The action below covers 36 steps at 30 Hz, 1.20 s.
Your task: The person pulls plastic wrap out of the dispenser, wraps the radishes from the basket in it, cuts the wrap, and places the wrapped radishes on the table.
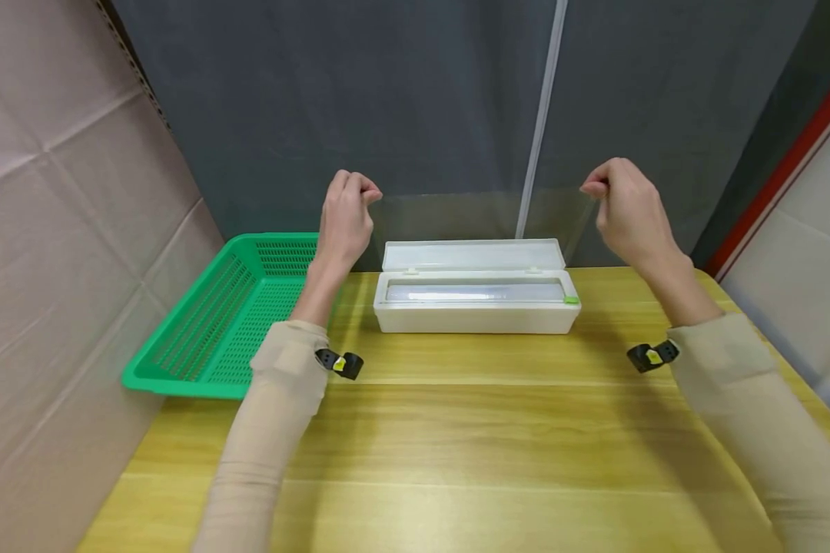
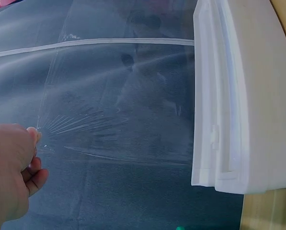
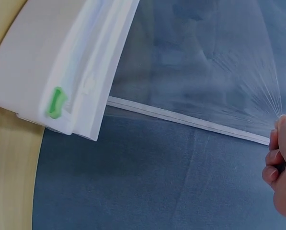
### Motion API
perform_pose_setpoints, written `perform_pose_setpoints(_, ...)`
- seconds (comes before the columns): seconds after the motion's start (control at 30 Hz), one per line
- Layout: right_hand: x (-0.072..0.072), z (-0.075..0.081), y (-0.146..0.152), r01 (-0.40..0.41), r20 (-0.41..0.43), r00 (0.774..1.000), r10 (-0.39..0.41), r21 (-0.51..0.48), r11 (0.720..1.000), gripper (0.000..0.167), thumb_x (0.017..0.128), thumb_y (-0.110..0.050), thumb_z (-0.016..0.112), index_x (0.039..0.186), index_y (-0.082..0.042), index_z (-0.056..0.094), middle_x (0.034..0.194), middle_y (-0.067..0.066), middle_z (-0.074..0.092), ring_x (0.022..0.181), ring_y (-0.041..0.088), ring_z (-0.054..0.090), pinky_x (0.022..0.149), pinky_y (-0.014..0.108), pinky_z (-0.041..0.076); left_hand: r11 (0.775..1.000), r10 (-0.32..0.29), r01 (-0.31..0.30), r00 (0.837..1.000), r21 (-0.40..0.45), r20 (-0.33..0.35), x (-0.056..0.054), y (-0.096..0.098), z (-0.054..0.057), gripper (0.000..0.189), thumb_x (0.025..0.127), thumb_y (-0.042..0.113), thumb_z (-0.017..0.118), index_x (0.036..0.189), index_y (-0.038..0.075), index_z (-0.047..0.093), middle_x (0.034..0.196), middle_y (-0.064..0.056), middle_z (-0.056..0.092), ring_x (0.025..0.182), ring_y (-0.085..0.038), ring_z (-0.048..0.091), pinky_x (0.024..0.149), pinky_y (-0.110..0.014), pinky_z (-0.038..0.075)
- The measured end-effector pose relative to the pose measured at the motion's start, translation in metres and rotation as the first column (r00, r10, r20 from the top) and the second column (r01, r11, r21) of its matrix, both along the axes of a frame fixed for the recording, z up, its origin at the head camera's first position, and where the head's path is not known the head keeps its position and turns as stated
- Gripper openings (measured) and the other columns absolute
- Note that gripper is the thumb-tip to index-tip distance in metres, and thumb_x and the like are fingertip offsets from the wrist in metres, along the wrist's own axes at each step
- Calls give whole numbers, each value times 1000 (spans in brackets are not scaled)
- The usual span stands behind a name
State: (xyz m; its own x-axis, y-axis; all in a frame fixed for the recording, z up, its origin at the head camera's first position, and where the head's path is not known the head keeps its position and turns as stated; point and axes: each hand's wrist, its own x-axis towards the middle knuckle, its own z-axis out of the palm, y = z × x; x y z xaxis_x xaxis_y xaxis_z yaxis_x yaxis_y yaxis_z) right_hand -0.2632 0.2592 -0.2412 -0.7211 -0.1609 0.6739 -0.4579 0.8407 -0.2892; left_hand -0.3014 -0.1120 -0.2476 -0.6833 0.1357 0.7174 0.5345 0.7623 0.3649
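Note:
A clear sheet of cling film (image 2: pixel 109 105) stretches out behind a white cling film dispenser (image 1: pixel 473 321), its creases fanning from the fingertips. My left hand (image 1: pixel 346 215) pinches one corner of it between thumb and fingers, up at the left of the dispenser. At the right, my right hand (image 1: pixel 629 203) pinches the other corner at about the same height. The dispenser's lid (image 1: pixel 470 255) stands raised at the back, and a shiny film roll shows inside the box. A small green slider (image 3: pixel 57 102) sits at the box's right end.
A green perforated basket (image 1: pixel 180 390) stands on the left side of the wooden table (image 1: pixel 470 438), partly behind my left forearm. Dark grey cloth (image 1: pixel 346 92) hangs at the back. Pale panels (image 1: pixel 76 253) flank the table.

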Motion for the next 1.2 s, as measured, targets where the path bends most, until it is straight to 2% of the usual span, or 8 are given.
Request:
perform_pose_setpoints(0.3,-4,14,3,-5,-73,997,4,-9,1000,19,106,-6,46,109,12,53,102,28,55,96,42,56,84,52,46,1000,7,-7,1000,9,-23,5,3,19,23,101,15,58,100,-7,64,100,-21,56,94,-35,55,83,-40,47)
perform_pose_setpoints(0.63,-4,27,4,-21,-146,989,21,-2,1000,20,106,-6,47,108,13,53,101,29,55,94,42,56,83,51,47,1000,20,-19,999,18,-43,9,5,35,23,100,15,58,100,-7,64,102,-21,56,97,-36,55,84,-39,48)
perform_pose_setpoints(1.0,0,38,1,19,-134,991,-21,-11,1000,20,107,-8,46,111,10,53,105,27,56,96,40,56,82,46,44,1000,18,-18,998,7,-54,12,5,47,23,102,15,56,102,-7,63,104,-21,55,100,-36,55,86,-38,49)
perform_pose_setpoints(1.2,0,41,3,42,-108,993,-44,-25,999,21,107,-9,46,114,10,53,108,27,56,99,39,56,88,44,47,1000,13,-12,997,11,-78,14,5,50,22,101,14,57,102,-7,63,103,-21,55,99,-35,55,85,-38,48)
